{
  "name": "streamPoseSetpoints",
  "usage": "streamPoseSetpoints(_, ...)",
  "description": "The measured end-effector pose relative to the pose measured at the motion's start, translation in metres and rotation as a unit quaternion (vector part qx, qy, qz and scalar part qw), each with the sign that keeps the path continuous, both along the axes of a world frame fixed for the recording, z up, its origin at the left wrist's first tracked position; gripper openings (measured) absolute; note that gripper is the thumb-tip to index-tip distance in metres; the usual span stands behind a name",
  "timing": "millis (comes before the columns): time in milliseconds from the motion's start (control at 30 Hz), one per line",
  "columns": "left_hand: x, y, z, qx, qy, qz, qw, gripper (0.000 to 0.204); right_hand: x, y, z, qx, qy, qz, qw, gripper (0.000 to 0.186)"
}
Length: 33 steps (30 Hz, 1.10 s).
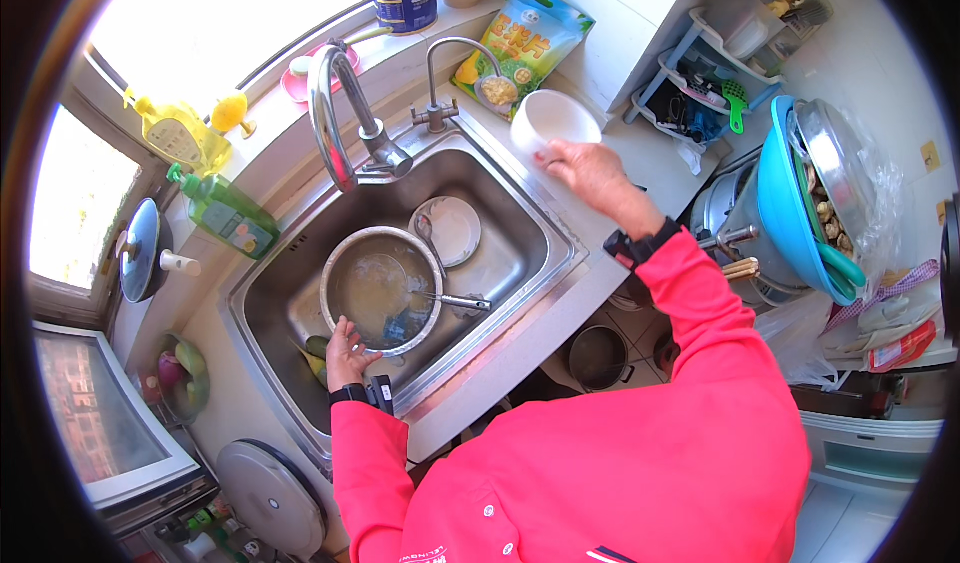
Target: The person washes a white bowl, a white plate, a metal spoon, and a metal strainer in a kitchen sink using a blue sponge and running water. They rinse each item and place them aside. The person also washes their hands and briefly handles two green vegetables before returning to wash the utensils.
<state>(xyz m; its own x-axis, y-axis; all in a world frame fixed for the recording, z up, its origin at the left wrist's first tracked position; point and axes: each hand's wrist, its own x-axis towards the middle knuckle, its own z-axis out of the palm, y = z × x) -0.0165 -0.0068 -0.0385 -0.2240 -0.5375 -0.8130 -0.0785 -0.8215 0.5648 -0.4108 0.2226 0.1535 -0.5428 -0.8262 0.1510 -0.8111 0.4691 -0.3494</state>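
Note:
My right hand (pixel 592 177) grips a white bowl (pixel 560 123) by its near edge, over the counter at the sink's far right corner. At the near left rim of a round metal basin (pixel 327 288) is my left hand (pixel 350 351), its fingers apart and nothing visible in them. Cloudy water fills the basin, with a blue item (pixel 405 323) in it and a metal-handled utensil (pixel 465 303) resting across its right rim. Behind it in the sink, a spoon (pixel 424 227) lies against a white plate (pixel 455 235).
A tall curved faucet (pixel 372 148) and a thinner tap (pixel 436 113) rise behind the steel sink (pixel 515 213). A green soap bottle (pixel 235 218) stands at the left. Along the right side are a blue basin (pixel 785 203) and a tiered rack (pixel 690 83). A pot (pixel 600 355) sits below the counter.

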Motion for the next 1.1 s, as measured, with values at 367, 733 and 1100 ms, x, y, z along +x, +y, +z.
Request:
streamPoseSetpoints(367, -0.003, 0.012, 0.002, 0.014, 0.036, 0.003, 0.999, 0.071, -0.068, -0.009, -0.073, 0.114, 0.129, -0.027, 0.985, 0.016)
streamPoseSetpoints(733, -0.009, 0.010, -0.025, 0.058, 0.038, 0.097, 0.993, 0.065, -0.002, -0.055, -0.067, -0.089, 0.000, 0.095, 0.992, 0.037)
streamPoseSetpoints(1100, -0.003, 0.021, -0.023, 0.090, 0.046, 0.150, 0.984, 0.056, -0.004, -0.134, -0.355, 0.310, -0.401, -0.159, 0.847, 0.030)
